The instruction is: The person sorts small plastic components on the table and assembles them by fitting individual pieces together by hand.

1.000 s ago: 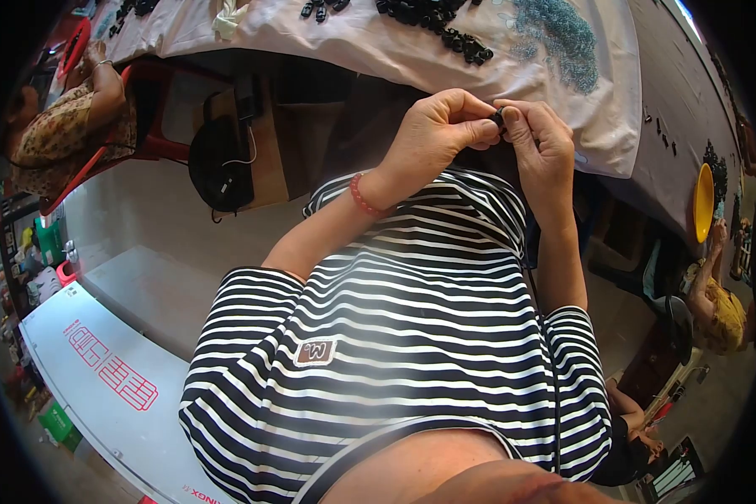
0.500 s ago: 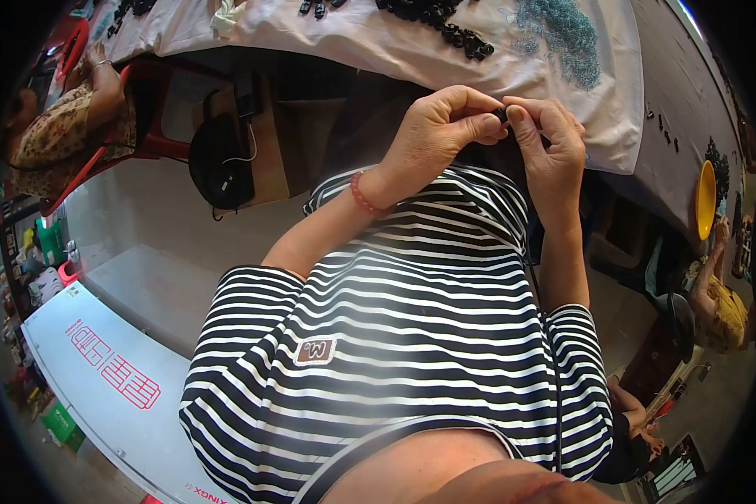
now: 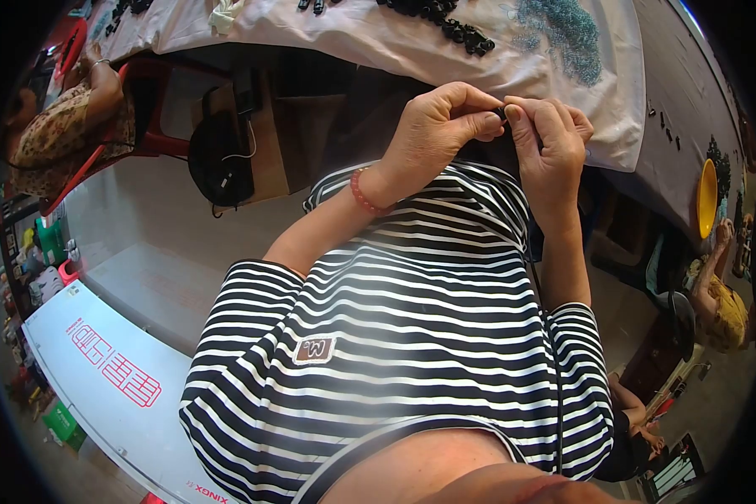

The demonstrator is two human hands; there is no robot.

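Just beyond the table's near edge, my left hand (image 3: 445, 126) and my right hand (image 3: 550, 139) meet at their fingertips. Between them is a small black piece (image 3: 501, 112), mostly hidden by the fingers. My left thumb and forefinger pinch it from one side, my right thumb and forefinger from the other. What kind of part it is cannot be made out. On the light tablecloth (image 3: 311, 32) ahead lie a heap of small black parts (image 3: 470, 40) and a pile of tiny bluish, see-through pieces (image 3: 567, 38).
A yellow dish (image 3: 706, 197) sits on the grey-covered table at right, near scattered black bits (image 3: 669, 133). A person in a patterned top (image 3: 67, 122) is at far left by a red chair (image 3: 155, 143). Another person (image 3: 718, 307) is at right. A white box (image 3: 101, 370) lies lower left.
Both hands stay together at the small black piece. My right hand's outer fingers have spread slightly to the right; my left hand has shifted up a little.
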